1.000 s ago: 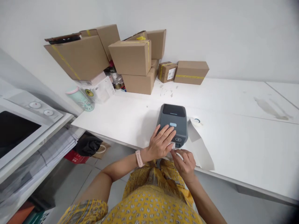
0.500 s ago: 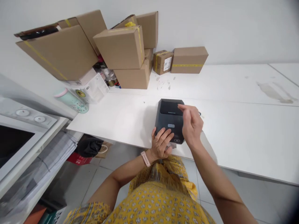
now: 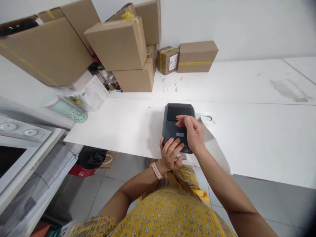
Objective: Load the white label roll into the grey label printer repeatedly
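Note:
A dark, boxy label printer [image 3: 170,130] sits near the front edge of the white table [image 3: 118,125], with a light button on its top. My left hand [image 3: 171,153] is wrapped over its front left corner, fingers on the top and the thumb low at the front. Above the printer's lid, my right hand [image 3: 195,133] has its fingers bent and held together, with nothing visible in them. Whether those fingertips touch the lid I cannot tell. To the printer's right lies a roll of white labels [image 3: 207,118], and a loose white strip [image 3: 218,151] runs toward the table edge.
Cardboard boxes [image 3: 116,46] are stacked at the back left. Two smaller boxes [image 3: 197,57] stand against the wall. A mint green bottle [image 3: 66,110] lies at the left, near a microwave [image 3: 14,148]. A black bag [image 3: 91,157] is below the table's left end.
My right hand has moved left and slightly down over the printer's top, uncovering the label roll. My left hand stays on the printer. The camera view has shifted a little.

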`<state>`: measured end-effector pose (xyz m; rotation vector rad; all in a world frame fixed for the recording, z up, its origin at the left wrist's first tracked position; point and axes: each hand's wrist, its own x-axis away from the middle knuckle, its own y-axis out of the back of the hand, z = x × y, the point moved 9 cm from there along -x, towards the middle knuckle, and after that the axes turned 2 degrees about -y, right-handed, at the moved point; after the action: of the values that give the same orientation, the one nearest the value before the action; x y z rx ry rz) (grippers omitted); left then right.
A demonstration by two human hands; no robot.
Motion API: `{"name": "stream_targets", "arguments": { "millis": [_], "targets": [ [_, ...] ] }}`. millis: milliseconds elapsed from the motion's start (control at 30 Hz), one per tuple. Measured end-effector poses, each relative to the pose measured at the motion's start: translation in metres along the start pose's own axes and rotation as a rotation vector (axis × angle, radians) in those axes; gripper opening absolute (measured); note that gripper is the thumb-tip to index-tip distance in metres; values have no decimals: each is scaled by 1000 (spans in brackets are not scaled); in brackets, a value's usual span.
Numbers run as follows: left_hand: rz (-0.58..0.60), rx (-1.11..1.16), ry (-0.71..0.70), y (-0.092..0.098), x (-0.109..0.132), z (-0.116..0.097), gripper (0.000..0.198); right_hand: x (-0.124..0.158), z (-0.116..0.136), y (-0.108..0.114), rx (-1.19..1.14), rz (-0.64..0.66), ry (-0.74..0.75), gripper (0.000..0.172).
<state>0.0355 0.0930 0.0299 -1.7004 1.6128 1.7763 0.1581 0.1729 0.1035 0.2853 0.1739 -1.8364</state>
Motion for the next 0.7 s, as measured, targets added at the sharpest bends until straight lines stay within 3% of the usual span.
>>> {"name": "stream_targets", "arguments": {
  "millis": [133,233,300,367,433,533,600,700],
  "targets": [
    [52,106,98,27,-3,-6,45,3,-4,9,-80,-23,8,36],
    [-33,295,481,56,18,11,38,8,-8,22,-116,-78,1,31],
    [56,506,829,46,41,23,41,13,-10,28,-99,-110,-4,29],
    [242,797,1125,17,61,21,50,18,-11,29,-85,-117,-7,27],
    [379,1071,1302,-8,65,10,53,21,-13,27,-58,-87,-18,26],
    [378,1233,1421,-25,57,6,45,24,-15,20,39,21,-2,24],
    [310,1200,1452,-26,54,10,40,26,-11,18,119,74,74,22],
    [239,1127,1414,-21,53,12,42,30,0,21,250,41,221,20]
  ]
}}
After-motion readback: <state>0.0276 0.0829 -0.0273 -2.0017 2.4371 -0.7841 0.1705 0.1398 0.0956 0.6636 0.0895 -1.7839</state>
